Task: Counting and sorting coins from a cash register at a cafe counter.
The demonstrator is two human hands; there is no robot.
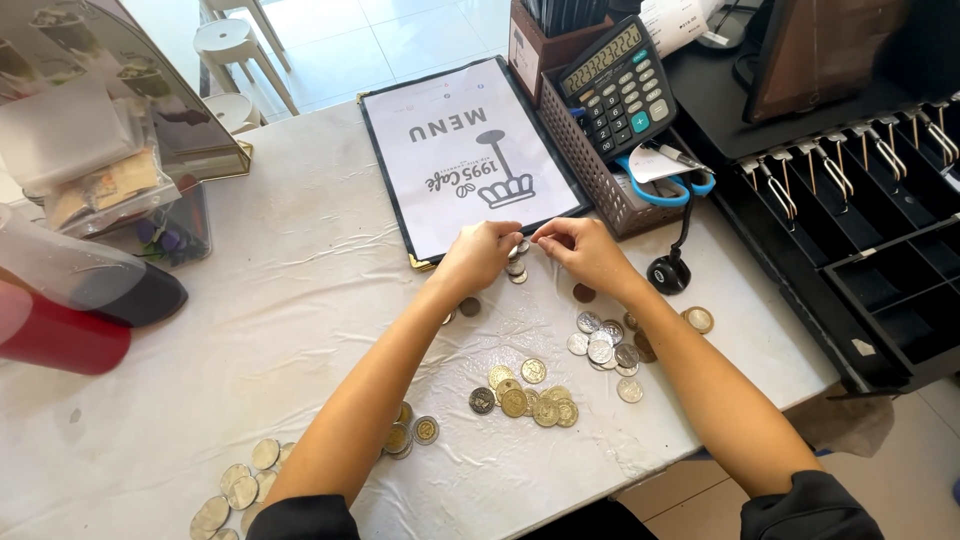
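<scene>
Silver and brass-coloured coins lie nearest you in loose groups on the wrinkled white table cover (300,300): a pale cluster (235,490) at the near left edge, a few by your left forearm (412,432), a brassy heap (530,398) in the middle, and a silvery group (605,348) under your right forearm. They seem sorted by colour and size, which would explain the separate piles rather than one spread.

Further out, your left hand (478,255) and right hand (585,250) meet just at the lower corner of the menu card (470,150). Your fingertips on both sides are pinched together on a small stack of coins (517,262), thumbs pressing inward, apparently squaring the stack so it stands even. Those coins look silvery and flat, partly hidden by your fingers; how many there are cannot be told.

Beyond your hands a mesh basket (590,165) holds a black calculator (618,85) and blue-handled scissors (665,185). To your right the black cash drawer (860,240) stands open, its compartments within reach.
</scene>
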